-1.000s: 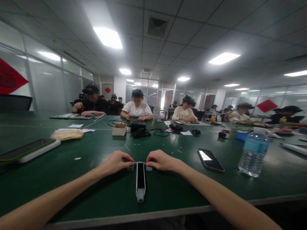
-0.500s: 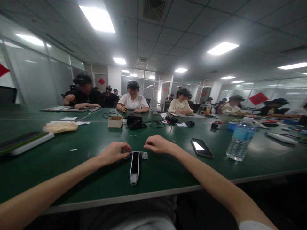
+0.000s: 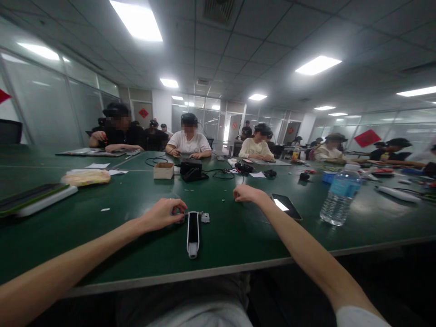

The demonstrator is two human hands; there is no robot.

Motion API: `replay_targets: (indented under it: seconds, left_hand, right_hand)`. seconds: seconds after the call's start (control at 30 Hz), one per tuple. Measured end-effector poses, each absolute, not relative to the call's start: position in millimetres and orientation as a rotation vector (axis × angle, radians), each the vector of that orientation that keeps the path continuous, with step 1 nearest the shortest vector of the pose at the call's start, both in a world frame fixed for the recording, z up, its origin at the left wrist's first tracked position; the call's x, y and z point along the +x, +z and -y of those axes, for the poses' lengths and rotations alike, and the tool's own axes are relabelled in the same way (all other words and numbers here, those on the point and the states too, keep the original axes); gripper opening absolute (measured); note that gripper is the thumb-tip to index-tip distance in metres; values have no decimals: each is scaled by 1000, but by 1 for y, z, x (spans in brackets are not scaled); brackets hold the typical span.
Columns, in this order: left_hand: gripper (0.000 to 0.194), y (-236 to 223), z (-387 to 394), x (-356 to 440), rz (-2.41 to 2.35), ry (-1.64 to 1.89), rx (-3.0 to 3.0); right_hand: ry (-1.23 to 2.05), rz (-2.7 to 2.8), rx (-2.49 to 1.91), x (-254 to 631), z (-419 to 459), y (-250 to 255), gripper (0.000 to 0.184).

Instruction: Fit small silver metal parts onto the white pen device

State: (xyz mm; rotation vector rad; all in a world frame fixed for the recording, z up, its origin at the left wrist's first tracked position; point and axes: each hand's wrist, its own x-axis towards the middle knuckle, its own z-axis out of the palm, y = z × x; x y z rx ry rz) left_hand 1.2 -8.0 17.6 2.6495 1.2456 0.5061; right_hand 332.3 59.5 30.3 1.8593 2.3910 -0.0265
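Observation:
A long, narrow black-and-white device (image 3: 192, 232) lies lengthwise on the green table (image 3: 136, 245) in front of me, with small grey pieces (image 3: 205, 218) at its far end. My left hand (image 3: 163, 213) is curled at the device's far left end, pinching a small part there. My right hand (image 3: 247, 193) hovers over the table further right and away from the device, fingers loosely bent, nothing visible in it. It is close to a black phone (image 3: 286, 205) lying face up.
A water bottle (image 3: 339, 195) stands at the right. A flat tablet-like case (image 3: 34, 198) and a wrapped bun (image 3: 86, 177) lie at the left. A small cardboard box (image 3: 164, 170), a black device (image 3: 191, 170) and cables sit mid-table. Several people sit along the far side.
My right hand let go of the device's far end and moved right and away toward the phone. My left hand stayed on the left end. The view tilted slightly.

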Motion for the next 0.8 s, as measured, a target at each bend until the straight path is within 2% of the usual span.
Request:
replay_targets:
  seconds: [0.23, 0.4, 0.6, 0.8]
  left_hand:
    - [29, 15, 3, -3, -1171, 472, 2688]
    - [29, 15, 1, -4, -1139, 441, 2685]
    - [29, 17, 4, -3, -1127, 449, 2685]
    - [29, 12, 2, -4, -1092, 474, 2695]
  right_hand:
    - [-16, -2414, 1851, 327, -58, 31, 17]
    - [23, -2655, 1749, 306, -46, 34, 20]
    - [-423, -3124, 1290, 269, -27, 16, 24]
    - [-743, -3166, 1205, 257, -19, 8, 23]
